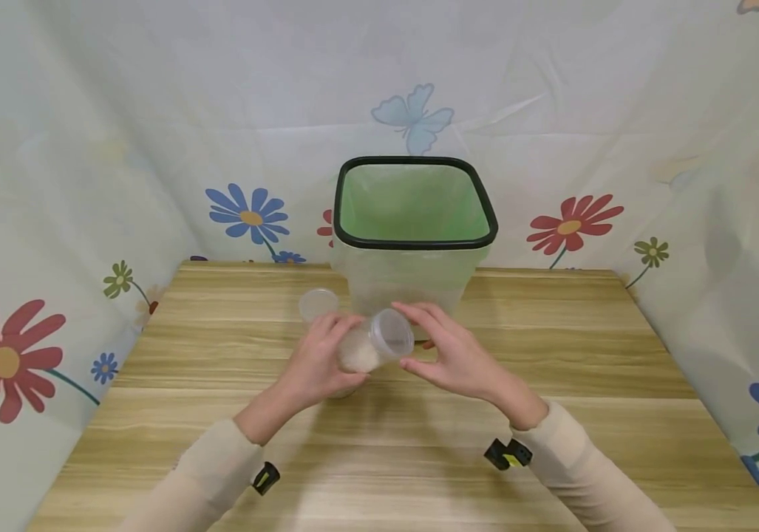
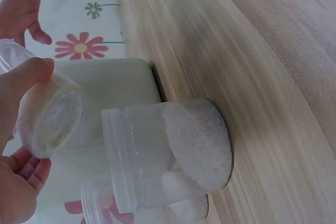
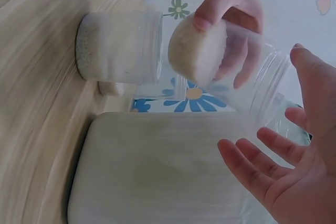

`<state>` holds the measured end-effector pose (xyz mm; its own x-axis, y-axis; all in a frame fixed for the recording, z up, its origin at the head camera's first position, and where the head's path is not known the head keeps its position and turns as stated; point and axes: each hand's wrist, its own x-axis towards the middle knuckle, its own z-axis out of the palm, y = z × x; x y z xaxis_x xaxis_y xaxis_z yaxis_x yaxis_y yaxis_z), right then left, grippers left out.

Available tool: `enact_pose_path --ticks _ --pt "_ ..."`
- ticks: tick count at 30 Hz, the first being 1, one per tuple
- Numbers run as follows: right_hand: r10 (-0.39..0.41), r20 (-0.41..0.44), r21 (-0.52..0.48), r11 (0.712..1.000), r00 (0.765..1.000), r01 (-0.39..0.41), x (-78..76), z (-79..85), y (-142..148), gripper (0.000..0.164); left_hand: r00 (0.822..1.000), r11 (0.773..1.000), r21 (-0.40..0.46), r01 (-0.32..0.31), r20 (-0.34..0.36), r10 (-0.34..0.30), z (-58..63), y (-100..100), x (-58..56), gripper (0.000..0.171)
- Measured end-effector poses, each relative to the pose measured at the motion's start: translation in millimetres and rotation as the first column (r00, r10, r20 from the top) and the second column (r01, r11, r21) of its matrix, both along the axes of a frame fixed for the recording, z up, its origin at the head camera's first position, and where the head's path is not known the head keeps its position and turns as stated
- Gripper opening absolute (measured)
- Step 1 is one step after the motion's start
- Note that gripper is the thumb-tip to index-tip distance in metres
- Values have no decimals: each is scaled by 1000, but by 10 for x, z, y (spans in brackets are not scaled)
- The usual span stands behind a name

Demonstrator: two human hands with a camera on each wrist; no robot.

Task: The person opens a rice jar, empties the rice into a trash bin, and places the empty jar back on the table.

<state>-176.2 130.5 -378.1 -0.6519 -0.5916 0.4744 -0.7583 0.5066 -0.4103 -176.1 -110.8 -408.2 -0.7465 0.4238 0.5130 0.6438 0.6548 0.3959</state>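
Observation:
My left hand (image 1: 322, 358) grips a clear plastic jar (image 1: 361, 350) part-filled with white grains, its fingers and thumb round the lower body. The jar is off the table and tilted, its clear top end (image 1: 394, 334) toward my right hand. In the right wrist view the grains (image 3: 197, 51) lie heaped at the jar's base. My right hand (image 1: 455, 355) is spread beside the top end, thumb and fingers apart, with a fingertip (image 3: 297, 46) right at its rim. Below my left hand, a second jar (image 2: 173, 153) of white grains stands upright on the table.
A pale green bin (image 1: 412, 277) with a black rim stands just behind the hands. Another jar (image 1: 318, 304) stands left of the bin, partly hidden by my left hand. A flower-printed curtain (image 1: 273, 111) surrounds the wooden table (image 1: 552, 355).

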Motion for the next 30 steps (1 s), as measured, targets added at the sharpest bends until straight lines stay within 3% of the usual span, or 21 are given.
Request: enact_pose_path --ticks 9,20,30 --pt "28 42 -21 999 999 -27 12 76 -46 64 998 999 -43 4 -56 -6 7 82 17 76" --pt "5 43 -33 999 999 -4 38 120 -49 56 991 998 -62 2 -135 -10 -29 135 0 79" --pt "13 116 -75 997 993 -4 38 96 -22 55 992 996 -92 9 -125 -20 -51 143 2 83"
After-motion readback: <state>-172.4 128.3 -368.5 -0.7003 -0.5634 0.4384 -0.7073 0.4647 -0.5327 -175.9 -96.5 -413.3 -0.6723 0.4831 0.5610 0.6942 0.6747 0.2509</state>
